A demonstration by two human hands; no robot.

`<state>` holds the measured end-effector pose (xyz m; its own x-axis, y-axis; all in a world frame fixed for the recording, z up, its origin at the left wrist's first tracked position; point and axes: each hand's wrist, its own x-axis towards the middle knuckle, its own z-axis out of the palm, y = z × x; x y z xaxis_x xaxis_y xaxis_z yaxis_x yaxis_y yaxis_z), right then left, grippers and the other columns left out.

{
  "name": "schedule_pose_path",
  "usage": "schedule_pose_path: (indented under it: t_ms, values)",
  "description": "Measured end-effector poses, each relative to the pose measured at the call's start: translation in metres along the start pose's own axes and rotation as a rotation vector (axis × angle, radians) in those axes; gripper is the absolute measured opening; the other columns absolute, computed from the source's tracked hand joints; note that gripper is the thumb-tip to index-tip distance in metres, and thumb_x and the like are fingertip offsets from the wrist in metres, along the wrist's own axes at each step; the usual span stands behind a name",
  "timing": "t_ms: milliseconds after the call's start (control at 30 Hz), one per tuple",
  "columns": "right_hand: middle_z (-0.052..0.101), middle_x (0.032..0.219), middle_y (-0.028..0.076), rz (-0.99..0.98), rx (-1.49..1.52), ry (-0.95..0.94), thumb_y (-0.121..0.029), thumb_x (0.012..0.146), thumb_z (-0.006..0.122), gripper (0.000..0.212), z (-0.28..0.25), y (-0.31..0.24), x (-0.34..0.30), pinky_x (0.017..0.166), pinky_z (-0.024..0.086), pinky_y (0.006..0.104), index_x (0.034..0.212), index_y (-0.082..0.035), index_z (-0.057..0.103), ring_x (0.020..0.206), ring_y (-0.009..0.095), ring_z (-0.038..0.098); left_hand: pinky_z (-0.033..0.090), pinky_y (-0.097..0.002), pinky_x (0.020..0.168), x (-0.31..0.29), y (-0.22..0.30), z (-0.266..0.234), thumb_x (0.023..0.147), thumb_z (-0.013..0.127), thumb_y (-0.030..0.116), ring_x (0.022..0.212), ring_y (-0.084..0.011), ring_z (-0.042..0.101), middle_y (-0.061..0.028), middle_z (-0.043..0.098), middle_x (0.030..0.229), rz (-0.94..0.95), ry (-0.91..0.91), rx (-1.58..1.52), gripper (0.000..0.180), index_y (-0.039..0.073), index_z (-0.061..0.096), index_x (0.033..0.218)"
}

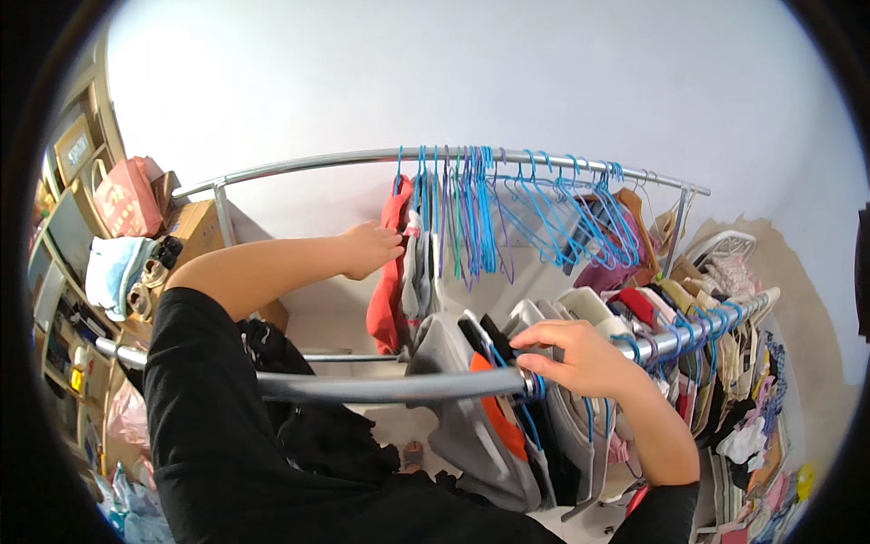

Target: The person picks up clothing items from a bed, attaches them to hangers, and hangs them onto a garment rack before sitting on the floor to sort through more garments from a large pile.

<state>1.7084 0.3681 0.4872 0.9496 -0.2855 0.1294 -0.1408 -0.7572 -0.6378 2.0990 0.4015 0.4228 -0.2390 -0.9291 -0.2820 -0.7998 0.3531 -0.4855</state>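
My left hand (373,249) reaches across to the back rail, fingers stretched out against the edge of a red garment (390,281) hanging there on a blue hanger. Whether the fingertips press on the cloth or only lie near it is hard to see. Just right of it hang grey garments (420,272). Over the front rail (362,387), my right hand (580,358) has thumb and forefinger apart, beside the hooks of blue hangers (535,385). Below it hang a grey garment (471,444) and an orange and black one (501,412).
Empty blue and purple hangers (476,208) crowd the back rail (317,163). More clothes (716,363) fill the front rail's right end. Left stand shelves (68,263), a pink bag (127,195) and a cardboard box (195,227). Black cloth (317,426) hangs below the front rail.
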Motion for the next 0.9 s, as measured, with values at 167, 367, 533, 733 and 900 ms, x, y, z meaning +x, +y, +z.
schedule_pose_path:
  t_ms: [167,367,533,733,900]
  values:
    - [0.063,0.094,0.016,0.099,-0.184,-0.097,-0.025,0.084,0.059,0.027,-0.023,0.015,0.057,0.077,0.046,0.0364,0.097,-0.001,0.062,0.089,0.031,0.060,0.041,-0.0382,0.084,0.057,-0.029,0.029,0.070,0.065,0.016,0.111,-0.0249,0.047,-0.0116,0.048,0.120,0.162,0.429,0.197,0.055,0.005,0.047,0.120]
    - [0.059,0.094,0.016,-0.037,-0.381,-0.117,-0.021,0.080,0.061,0.027,0.020,0.078,0.145,0.075,0.048,0.0398,0.096,-0.001,0.060,0.089,0.031,0.059,0.043,-0.0324,0.072,0.108,-0.018,0.035,0.070,0.064,0.018,0.092,-0.0202,0.053,-0.0052,0.053,0.103,0.154,0.564,0.146,0.056,0.007,0.048,0.123]
    - [0.053,0.095,0.017,-0.228,-0.759,-0.216,-0.011,0.073,0.059,0.019,0.061,0.114,0.199,0.069,0.051,0.0419,0.089,-0.003,0.056,0.086,0.033,0.058,0.044,-0.0313,0.067,0.116,-0.020,0.053,0.064,0.069,0.016,0.090,-0.0195,0.054,-0.0036,0.055,0.094,0.074,0.554,0.066,0.055,0.004,0.051,0.115]
    - [0.054,0.095,0.017,-0.137,-0.796,-0.223,-0.007,0.073,0.057,0.020,0.073,0.147,0.218,0.069,0.051,0.0418,0.092,-0.003,0.057,0.088,0.032,0.057,0.048,-0.0303,0.065,0.103,-0.029,0.068,0.054,0.074,0.013,0.087,-0.0193,0.055,-0.0034,0.057,0.087,-0.005,0.358,-0.043,0.041,0.005,0.056,0.089]
    - [0.054,0.102,0.017,0.019,-0.807,-0.291,-0.005,0.074,0.056,0.024,0.070,0.156,0.216,0.079,0.050,0.0391,0.098,0.001,0.057,0.098,0.031,0.055,0.049,-0.0301,0.064,0.032,-0.051,0.095,0.057,0.070,0.012,0.083,-0.0198,0.057,-0.0025,0.058,0.079,-0.063,0.370,-0.040,0.026,0.007,0.058,0.080]
